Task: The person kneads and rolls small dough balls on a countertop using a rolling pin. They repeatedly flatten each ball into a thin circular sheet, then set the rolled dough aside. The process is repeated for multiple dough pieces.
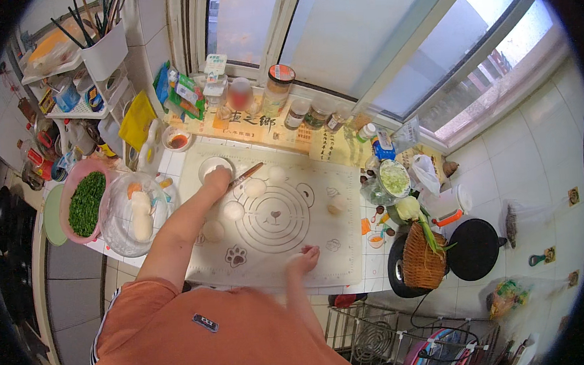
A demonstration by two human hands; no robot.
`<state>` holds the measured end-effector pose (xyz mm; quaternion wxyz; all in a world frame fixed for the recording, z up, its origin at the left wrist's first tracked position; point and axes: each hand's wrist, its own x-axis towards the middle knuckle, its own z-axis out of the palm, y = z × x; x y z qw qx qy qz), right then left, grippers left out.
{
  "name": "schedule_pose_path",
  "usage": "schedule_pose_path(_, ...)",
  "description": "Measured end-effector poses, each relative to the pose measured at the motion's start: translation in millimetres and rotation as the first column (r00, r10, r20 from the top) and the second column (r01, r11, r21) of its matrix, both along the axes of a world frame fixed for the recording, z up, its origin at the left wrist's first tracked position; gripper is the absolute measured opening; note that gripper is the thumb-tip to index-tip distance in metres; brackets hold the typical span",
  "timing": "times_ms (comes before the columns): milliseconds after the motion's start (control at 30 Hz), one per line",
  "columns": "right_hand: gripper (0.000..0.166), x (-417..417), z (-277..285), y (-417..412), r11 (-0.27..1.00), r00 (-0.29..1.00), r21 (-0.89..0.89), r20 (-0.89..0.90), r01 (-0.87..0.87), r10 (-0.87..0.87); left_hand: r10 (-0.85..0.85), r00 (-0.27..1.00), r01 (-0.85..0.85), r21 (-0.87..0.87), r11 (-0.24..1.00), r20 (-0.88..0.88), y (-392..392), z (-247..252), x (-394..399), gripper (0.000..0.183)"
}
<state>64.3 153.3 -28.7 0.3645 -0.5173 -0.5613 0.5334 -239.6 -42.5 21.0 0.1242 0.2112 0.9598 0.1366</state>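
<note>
My left hand (219, 181) reaches into a small white bowl (215, 165) at the mat's far left; its fingertips are hidden inside. Right beside it lies a knife (246, 175) with a brownish handle, slanting across the silicone kneading mat (347, 259). Several round pieces of pale dough rest on the mat, among them one dough piece (255, 188) near the knife and another dough piece (233, 211) closer to me. Low over the mat's near right part, my right hand (303, 262) is half curled and blurred, with no object visible in it.
To the left stand a pink basin (64, 211) of chopped greens and a plastic-covered bowl holding a long dough piece (142, 216). Jars (279, 90) line the windowsill. A bowl of shredded vegetable (394, 177), a wicker basket (422, 260) and a black pan (474, 249) are at right.
</note>
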Motion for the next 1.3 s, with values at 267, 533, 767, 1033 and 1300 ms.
schedule_pose_path(267,0.037,10,3,5,0.995,0.996,-0.091,-0.083,-0.035,0.028,0.002,1.000,-0.002,0.051,0.999,0.012,-19,-48,-30,0.020)
schedule_pose_path(533,0.040,-19,6,11,0.960,0.984,-0.277,-0.178,-0.041,-0.009,-0.296,0.795,-0.406,0.828,0.387,0.529,47,-23,75,0.023)
schedule_pose_path(767,0.040,-53,13,21,0.828,0.859,-0.557,-0.454,-0.067,-0.236,-0.465,0.597,-0.274,0.711,0.648,0.654,88,4,202,0.046)
schedule_pose_path(1033,0.036,-53,2,4,0.779,0.890,-0.556,-0.456,-0.290,0.006,-0.364,0.785,-0.145,0.720,0.678,0.501,81,26,224,0.042)
schedule_pose_path(1300,0.039,-2,4,60,0.668,0.803,-0.452,-0.412,-0.591,0.431,0.085,0.979,-0.200,0.778,0.595,0.187,71,-3,201,0.033)
